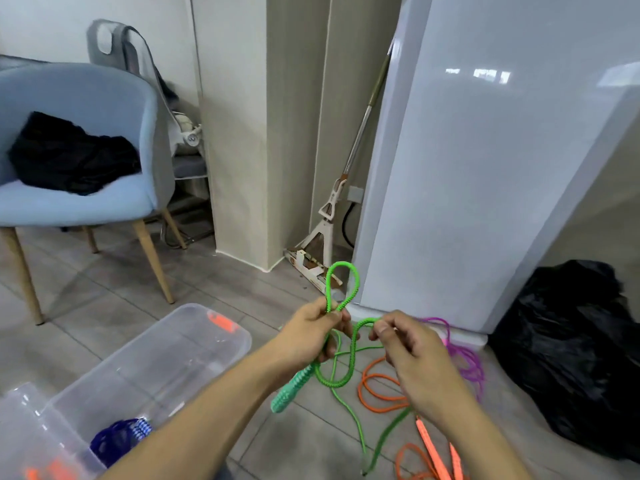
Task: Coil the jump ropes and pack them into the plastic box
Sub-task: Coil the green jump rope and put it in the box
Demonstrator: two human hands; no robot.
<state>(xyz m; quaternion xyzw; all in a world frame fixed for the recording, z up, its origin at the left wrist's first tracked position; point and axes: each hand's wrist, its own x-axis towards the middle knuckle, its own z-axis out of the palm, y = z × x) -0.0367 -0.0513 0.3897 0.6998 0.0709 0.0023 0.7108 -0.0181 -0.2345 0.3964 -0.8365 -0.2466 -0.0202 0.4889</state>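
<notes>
I'm seeing the left hand [313,336] gripping looped green jump rope [341,341] at centre, the right hand [407,344] pinching its cord; the clear plastic box [166,362] is sitting at eight o'clock.

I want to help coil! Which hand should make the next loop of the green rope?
The right hand, probably. It pinches the loose run of the green jump rope, free to swing over. The left hand already grips the finished loops and teal handle, so it should just hold.
</notes>
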